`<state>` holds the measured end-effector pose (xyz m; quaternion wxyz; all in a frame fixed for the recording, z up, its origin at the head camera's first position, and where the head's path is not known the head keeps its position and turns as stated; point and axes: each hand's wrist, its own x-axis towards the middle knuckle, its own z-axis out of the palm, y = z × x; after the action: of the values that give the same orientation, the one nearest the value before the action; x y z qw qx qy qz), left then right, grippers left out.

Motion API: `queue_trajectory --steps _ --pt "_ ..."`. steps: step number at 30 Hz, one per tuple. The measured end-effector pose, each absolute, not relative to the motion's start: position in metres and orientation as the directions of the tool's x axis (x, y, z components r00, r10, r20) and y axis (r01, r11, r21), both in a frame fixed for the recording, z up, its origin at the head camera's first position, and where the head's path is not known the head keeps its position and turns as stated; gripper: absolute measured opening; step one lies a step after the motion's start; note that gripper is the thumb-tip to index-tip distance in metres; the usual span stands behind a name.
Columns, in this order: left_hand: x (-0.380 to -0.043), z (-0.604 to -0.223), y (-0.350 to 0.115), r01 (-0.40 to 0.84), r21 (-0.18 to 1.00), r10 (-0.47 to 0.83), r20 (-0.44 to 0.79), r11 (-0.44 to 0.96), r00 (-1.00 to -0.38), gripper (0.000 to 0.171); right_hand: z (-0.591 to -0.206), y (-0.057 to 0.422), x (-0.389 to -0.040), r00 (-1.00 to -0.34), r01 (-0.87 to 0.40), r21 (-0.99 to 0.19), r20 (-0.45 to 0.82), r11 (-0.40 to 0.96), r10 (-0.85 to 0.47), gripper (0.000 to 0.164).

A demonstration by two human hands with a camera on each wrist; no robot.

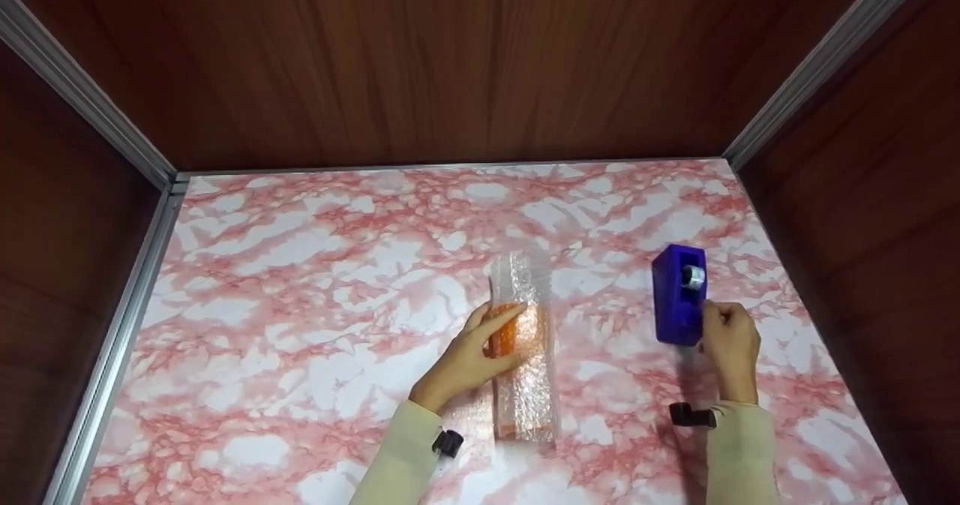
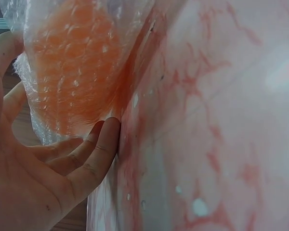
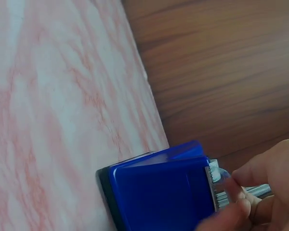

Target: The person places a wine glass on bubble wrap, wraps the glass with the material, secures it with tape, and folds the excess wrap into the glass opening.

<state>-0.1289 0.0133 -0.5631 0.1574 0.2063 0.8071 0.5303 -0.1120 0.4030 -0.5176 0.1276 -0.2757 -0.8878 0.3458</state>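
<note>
Near the middle of the tabletop [image 1: 300, 385], the left grip [image 1: 465, 359] has its fingers spread apart, touching the bubble wrap [image 1: 529, 404] with something orange [image 1: 508, 332] inside; a soft push should keep it from sliding. Further right stands the blue tape holder [image 1: 669, 306]. Beside it, the right grip [image 1: 733, 344] pinches clear tape [image 3: 223, 174] by the teeth [image 3: 211, 185]; a slow, straight pull should work best.

The table [image 1: 300, 415] looks bright, but the brown back wall [image 1: 420, 62] is dim. White shine sparkles on the bubble wrap [image 1: 523, 404]. A soft shadow [image 1: 690, 460] stretches toward the table's near edge. Both wrist views look hazy, and the right hand [image 3: 278, 175] has one blurry fingertip.
</note>
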Motion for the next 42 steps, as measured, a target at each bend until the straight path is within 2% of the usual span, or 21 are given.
queue_trajectory --steps 7,11,17,22,32,36,42 --pt "-0.129 -0.564 0.014 0.152 0.922 0.496 -0.047 0.355 -0.867 0.071 -0.517 0.403 -0.108 -0.787 0.427 -0.790 -0.085 0.439 0.611 0.038" --pt "-0.129 -0.565 0.014 0.157 0.921 0.495 -0.043 0.356 -0.868 0.071 -0.517 0.400 -0.105 -0.778 0.400 -0.855 -0.126 0.331 0.616 0.035" --pt "-0.128 -0.565 0.014 0.146 0.923 0.498 -0.056 0.357 -0.865 0.071 -0.523 0.392 -0.098 -0.753 0.267 -0.957 -0.131 0.116 0.645 0.024" --pt "-0.128 -0.565 0.014 0.149 0.926 0.500 -0.048 0.347 -0.865 0.071 -0.530 0.384 -0.092 -0.718 0.130 -0.991 -0.121 -0.038 0.686 0.016" --pt "-0.127 -0.566 0.015 0.142 0.934 0.501 -0.044 0.327 -0.864 0.071 -0.543 0.378 -0.084 -0.664 -0.081 -0.962 -0.144 -0.261 0.734 0.020" --pt "-0.128 -0.566 0.015 0.133 0.941 0.500 -0.043 0.311 -0.865 0.071 -0.549 0.375 -0.084 -0.673 -0.041 -0.937 -0.230 -0.346 0.703 0.021" --pt "-0.128 -0.567 0.014 0.126 0.943 0.505 -0.051 0.310 -0.862 0.071 -0.558 0.376 -0.085 -0.682 0.038 -0.810 -0.449 -0.586 0.577 0.020"
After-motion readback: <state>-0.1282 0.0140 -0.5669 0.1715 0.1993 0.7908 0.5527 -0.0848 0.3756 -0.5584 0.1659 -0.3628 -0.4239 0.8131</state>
